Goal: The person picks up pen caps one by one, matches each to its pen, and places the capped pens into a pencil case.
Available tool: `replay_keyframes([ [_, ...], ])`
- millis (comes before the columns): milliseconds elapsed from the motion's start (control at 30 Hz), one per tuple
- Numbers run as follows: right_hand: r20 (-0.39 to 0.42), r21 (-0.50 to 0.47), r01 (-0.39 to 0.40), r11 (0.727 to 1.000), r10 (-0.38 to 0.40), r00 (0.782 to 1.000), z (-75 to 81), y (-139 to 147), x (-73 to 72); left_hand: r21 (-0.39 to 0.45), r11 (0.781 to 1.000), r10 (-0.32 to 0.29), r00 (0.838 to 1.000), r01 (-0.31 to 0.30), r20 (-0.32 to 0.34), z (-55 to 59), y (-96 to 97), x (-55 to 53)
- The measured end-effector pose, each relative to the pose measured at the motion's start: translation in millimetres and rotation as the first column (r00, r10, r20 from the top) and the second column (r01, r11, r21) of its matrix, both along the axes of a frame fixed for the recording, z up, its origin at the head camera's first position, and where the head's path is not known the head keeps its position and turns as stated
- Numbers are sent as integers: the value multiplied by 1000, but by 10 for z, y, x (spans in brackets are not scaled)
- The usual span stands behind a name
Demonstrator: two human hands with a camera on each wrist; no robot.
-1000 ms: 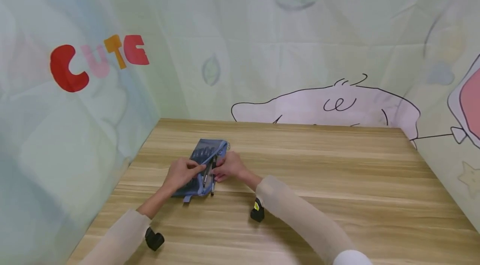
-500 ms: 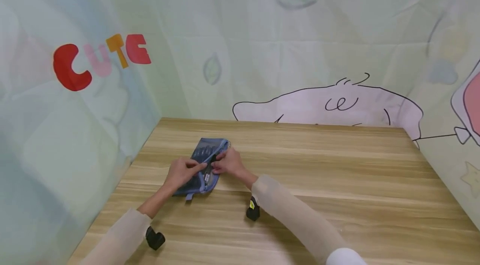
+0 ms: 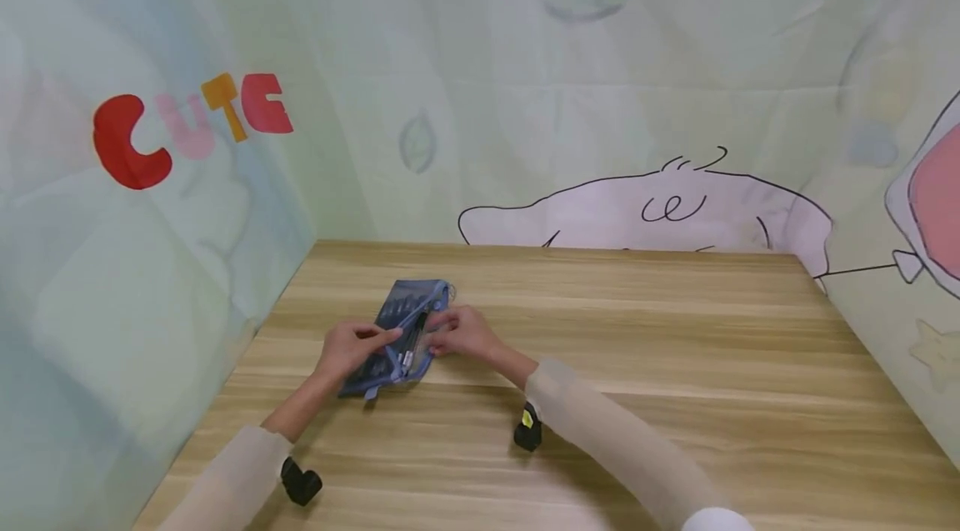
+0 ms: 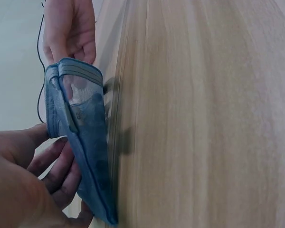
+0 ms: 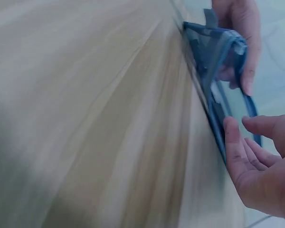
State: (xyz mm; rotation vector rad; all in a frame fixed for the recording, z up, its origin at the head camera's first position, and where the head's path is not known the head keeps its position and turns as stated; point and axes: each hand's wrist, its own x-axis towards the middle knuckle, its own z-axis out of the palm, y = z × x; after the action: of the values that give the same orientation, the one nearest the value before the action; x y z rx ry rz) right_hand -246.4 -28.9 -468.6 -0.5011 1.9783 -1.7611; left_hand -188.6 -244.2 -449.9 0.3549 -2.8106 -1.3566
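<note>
A blue mesh pencil case (image 3: 405,303) lies slanted at the left of the table, its long zip opening parted. Through the opening show slim pens (image 3: 408,358). My left hand (image 3: 349,349) pinches the opening's left edge between thumb and fingers, and the left wrist view shows its other fingers against the case (image 4: 92,142). At the opening's opposite edge is my right hand (image 3: 463,333), its thumb and forefinger apart. In the right wrist view those fingertips (image 5: 232,127) touch the side of the case (image 5: 213,78), with a gap between thumb and forefinger.
The wood-grain table (image 3: 637,331) stretches away to the right. Printed cloth walls (image 3: 390,81) enclose its left, back and right sides. A black wrist device (image 3: 302,483) hangs from the left sleeve, another (image 3: 528,428) from the right.
The pen that my right hand held beside the case has gone down into the opening. That hand's thumb and forefinger have spread; my left hand has kept its pinch on the edge.
</note>
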Motion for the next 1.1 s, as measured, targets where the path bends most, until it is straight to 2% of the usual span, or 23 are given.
replay_keyframes([
  [100, -74, 40, -6, 999, 9, 997, 33, 221, 32, -5, 1000, 0, 1000, 0, 24, -2, -2, -5],
  [200, -113, 94, 4, 996, 7, 994, 60, 480, 49, -27, 999, -18, 999, 18, 27, 18, 3, -5],
  [467, -88, 170, 50, 984, -35, 996, 99, 1181, 33, -91, 991, -95, 995, 96, 13, 115, 54, 4],
  [600, -62, 186, 102, 977, -92, 994, 107, 1438, 22, -186, 972, -140, 990, 143, 28, 157, 98, -10],
  [733, -60, 177, 132, 975, -123, 991, 106, 1603, 31, -259, 950, -163, 985, 172, 55, 163, 122, -38],
  [933, -76, 154, 149, 977, -138, 987, 107, 1707, 69, -227, 959, -156, 985, 167, 66, 148, 108, -56],
  [1100, -93, 165, 183, 969, -169, 981, 109, 1742, 82, -278, 946, -151, 986, 166, 74, 125, 97, -53],
])
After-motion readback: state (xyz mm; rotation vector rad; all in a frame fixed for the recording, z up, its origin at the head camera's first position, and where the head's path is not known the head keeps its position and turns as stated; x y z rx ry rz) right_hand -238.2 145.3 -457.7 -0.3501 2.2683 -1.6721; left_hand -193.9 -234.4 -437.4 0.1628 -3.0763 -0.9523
